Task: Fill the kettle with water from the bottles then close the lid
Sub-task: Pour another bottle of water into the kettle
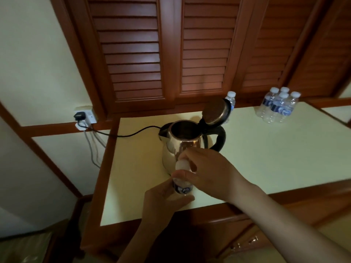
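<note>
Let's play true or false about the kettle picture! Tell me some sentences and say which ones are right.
1. The kettle has its lid open. True.
2. The right hand holds the kettle's handle. False: its fingers pinch the cap of a bottle.
3. The left hand grips the bottle in front of the kettle. True.
4. The group of bottles lies on the floor. False: it stands upright on the table, at the far right corner.
</note>
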